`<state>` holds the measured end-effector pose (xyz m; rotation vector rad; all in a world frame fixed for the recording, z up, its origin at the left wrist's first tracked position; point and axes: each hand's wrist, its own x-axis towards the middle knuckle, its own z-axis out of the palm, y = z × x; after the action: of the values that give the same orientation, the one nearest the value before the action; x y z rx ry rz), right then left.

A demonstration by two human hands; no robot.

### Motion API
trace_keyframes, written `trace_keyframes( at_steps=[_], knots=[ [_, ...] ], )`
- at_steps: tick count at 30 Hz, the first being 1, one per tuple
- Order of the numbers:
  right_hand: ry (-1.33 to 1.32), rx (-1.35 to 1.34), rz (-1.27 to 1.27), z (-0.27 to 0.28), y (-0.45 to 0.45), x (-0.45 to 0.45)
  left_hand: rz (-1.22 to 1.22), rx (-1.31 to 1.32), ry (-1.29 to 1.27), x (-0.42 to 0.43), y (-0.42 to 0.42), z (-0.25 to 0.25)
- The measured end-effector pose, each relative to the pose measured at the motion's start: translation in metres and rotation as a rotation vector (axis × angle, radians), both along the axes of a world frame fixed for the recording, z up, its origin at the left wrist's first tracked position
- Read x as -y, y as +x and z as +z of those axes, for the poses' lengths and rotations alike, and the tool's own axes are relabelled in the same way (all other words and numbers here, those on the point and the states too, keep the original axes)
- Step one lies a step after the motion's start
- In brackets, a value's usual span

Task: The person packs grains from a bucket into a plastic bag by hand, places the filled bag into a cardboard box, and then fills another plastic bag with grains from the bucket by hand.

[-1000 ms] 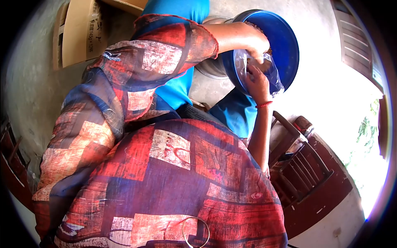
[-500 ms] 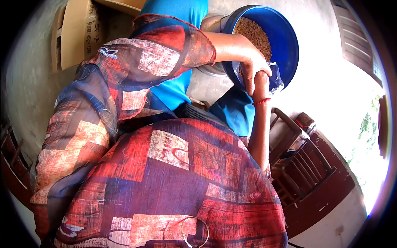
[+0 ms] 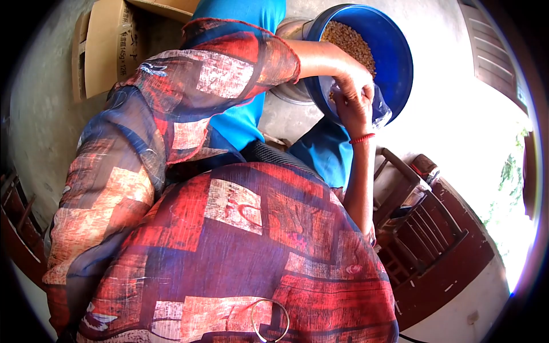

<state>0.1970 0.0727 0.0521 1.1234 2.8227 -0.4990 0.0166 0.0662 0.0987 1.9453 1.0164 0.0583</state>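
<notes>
My left hand (image 3: 353, 75) reaches over the rim of a blue bucket (image 3: 394, 63), its fingers curled downward and meeting my right hand. My right hand (image 3: 355, 111), with a red band at the wrist, comes up from below, closed against a clear plastic bag (image 3: 380, 112) at the bucket's near side. What lies between the fingers of my left hand is hidden. Inside the bucket is a heap of yellowish-brown kernels (image 3: 349, 44) that look like corn. A few kernels show near the bag, beside my fingers.
An open cardboard box (image 3: 106, 51) stands at upper left. A metal container (image 3: 293, 94) sits beside the bucket. My blue-trousered legs (image 3: 240, 123) are near the bucket. A wooden chair (image 3: 420, 220) is at lower right, and a bright doorway lies at far right.
My left hand has shifted from gripping over my right hand to curled fingers slightly higher up. My right hand now shows more, with its thumb raised. The bag stays at the bucket's side.
</notes>
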Motion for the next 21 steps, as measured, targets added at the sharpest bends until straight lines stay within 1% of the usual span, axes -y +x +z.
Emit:
trace_keyframes(
  at_steps=[2, 3, 7, 9, 10, 12, 14, 16, 17, 21],
  knots=[
    [0.153, -0.071, -0.009, 0.002, -0.006, 0.006, 0.002, 0.003, 0.006, 0.001, -0.001, -0.002],
    [0.022, -0.033, -0.028, 0.009, -0.009, 0.005, 0.000, 0.001, 0.005, 0.001, -0.001, -0.002],
    [-0.029, -0.047, -0.018, 0.001, -0.005, 0.004, -0.003, -0.003, 0.012, -0.002, 0.000, -0.002],
    [-0.021, -0.267, -0.035, -0.011, -0.002, 0.005, -0.005, 0.002, 0.008, -0.001, 0.000, -0.002],
    [-0.021, -0.267, -0.035, -0.013, 0.000, 0.003, -0.006, 0.003, 0.009, -0.001, 0.000, -0.002],
    [-0.045, -0.103, -0.021, -0.011, 0.002, 0.002, -0.014, 0.007, 0.009, -0.002, 0.002, -0.002],
    [-0.078, -0.139, -0.072, -0.003, 0.000, 0.002, -0.018, 0.010, -0.002, 0.000, 0.004, -0.003],
    [-0.048, -0.133, 0.044, -0.002, 0.001, -0.002, -0.024, 0.011, 0.001, 0.000, 0.005, -0.002],
    [-0.051, -0.177, 0.075, -0.002, 0.002, -0.002, -0.027, 0.014, 0.001, 0.000, 0.003, -0.002],
    [-0.066, -0.165, 0.103, -0.005, 0.005, -0.006, -0.029, 0.019, 0.001, -0.001, 0.005, -0.002]
  ],
)
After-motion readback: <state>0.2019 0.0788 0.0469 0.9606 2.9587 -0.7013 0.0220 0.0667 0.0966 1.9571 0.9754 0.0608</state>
